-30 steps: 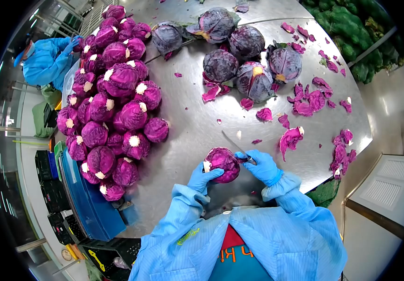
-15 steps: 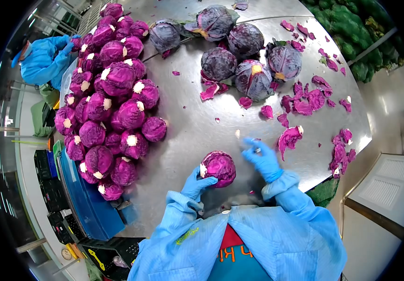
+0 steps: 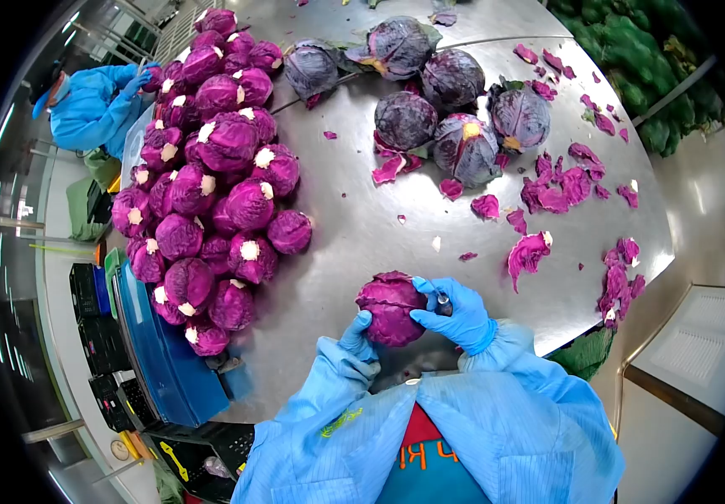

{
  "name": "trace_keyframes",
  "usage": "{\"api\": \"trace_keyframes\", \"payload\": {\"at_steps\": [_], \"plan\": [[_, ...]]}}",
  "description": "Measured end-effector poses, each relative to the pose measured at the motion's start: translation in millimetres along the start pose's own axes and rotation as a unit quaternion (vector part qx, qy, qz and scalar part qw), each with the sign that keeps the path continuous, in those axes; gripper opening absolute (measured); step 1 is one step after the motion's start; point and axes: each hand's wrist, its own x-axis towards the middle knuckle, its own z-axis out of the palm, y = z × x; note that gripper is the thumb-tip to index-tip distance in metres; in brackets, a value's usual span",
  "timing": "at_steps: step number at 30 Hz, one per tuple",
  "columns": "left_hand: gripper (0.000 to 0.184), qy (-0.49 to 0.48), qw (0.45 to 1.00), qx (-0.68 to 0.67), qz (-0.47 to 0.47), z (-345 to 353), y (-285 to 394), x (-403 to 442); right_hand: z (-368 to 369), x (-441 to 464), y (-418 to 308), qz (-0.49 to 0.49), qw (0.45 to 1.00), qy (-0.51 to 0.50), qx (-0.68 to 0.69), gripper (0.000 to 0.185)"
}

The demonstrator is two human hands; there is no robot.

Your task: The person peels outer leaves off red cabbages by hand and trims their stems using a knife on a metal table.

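Observation:
A peeled red cabbage, bright purple, is held just above the front of the steel table. My left hand, in a blue glove, grips it from the left with the thumb on its side. My right hand, gloved too, is closed round a small knife with a dark handle; its blade is mostly hidden. The thumb and fingertips of that hand touch the cabbage's right side. Beyond it, several unpeeled dark cabbages sit together at the back, with torn purple leaves to their right and nearer me.
A large pile of peeled cabbages covers the left of the steel table. Another person in blue works past it. Blue bins and black crates stand at the left edge. Green net sacks are at the far right.
My right hand has come left with the knife and now touches the cabbage. The cabbage has been turned, so its white stem end no longer shows. The view has shifted slightly.

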Motion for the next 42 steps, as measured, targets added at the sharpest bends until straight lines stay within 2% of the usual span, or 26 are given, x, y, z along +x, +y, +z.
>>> {"api": "trace_keyframes", "payload": {"at_steps": [3, 5, 10, 13, 17, 20, 23, 26, 29, 30, 31, 33, 36, 39, 42], "plan": [[0.091, -0.002, 1.0, -0.012, -0.002, 9, 4, 6, -13, 11, 2, -0.002, 0.999, -0.029, -0.016, 0.046], [0.085, -0.005, 1.0, -0.017, -0.003, 8, 2, 7, -22, 18, 1, -0.081, 0.988, -0.043, -0.124, 0.046], [0.08, 0.035, 0.999, -0.036, -0.009, 13, -4, 9, -30, 23, 4, -0.254, 0.892, -0.053, -0.37, 0.049], [0.083, 0.047, 0.997, -0.049, -0.022, 8, -7, 15, -32, 24, 5, -0.3, 0.85, -0.063, -0.428, 0.051], [0.086, -0.017, 0.999, -0.003, -0.044, 6, -2, 16, -45, 32, 6, -0.311, 0.875, -0.085, -0.36, 0.049], [0.081, 0.041, 0.992, -0.005, -0.122, 15, 7, 8, -62, 43, 16, -0.292, 0.883, -0.07, -0.362, 0.041], [0.08, 0.019, 0.988, 0.024, -0.153, 16, 6, 8, -79, 59, 33, -0.222, 0.856, 0.024, -0.466, 0.034], [0.08, -0.012, 0.988, 0.054, -0.147, 19, 4, 7, -91, 69, 52, -0.055, 0.877, 0.159, -0.45, 0.036], [0.077, -0.002, 0.988, 0.038, -0.149, 29, 8, 6, -91, 60, 34, 0.0, 0.972, 0.078, -0.221, 0.045], [0.076, 0.0, 0.988, 0.043, -0.147, 30, 10, 8, -86, 53, 17, 0.072, 0.987, -0.022, -0.141, 0.055], [0.075, 0.002, 0.988, 0.047, -0.145, 31, 12, 11, -77, 49, 6, 0.02, 0.99, -0.096, -0.105, 0.059], [0.072, 0.024, 0.987, 0.054, -0.151, 33, 13, 16, -57, 44, -6, -0.036, 0.984, -0.163, -0.061, 0.061], [0.067, 0.077, 0.983, 0.062, -0.152, 35, 13, 21, -42, 45, 19, 0.059, 0.972, -0.227, -0.026, 0.059], [0.068, 0.07, 0.983, 0.119, -0.118, 29, 8, 27, -44, 49, 32, 0.169, 0.945, -0.249, 0.129, 0.05], [0.069, 0.086, 0.984, 0.091, -0.129, 25, 4, 26, -43, 45, 41, 0.106, 0.963, -0.241, 0.064, 0.045]]}}
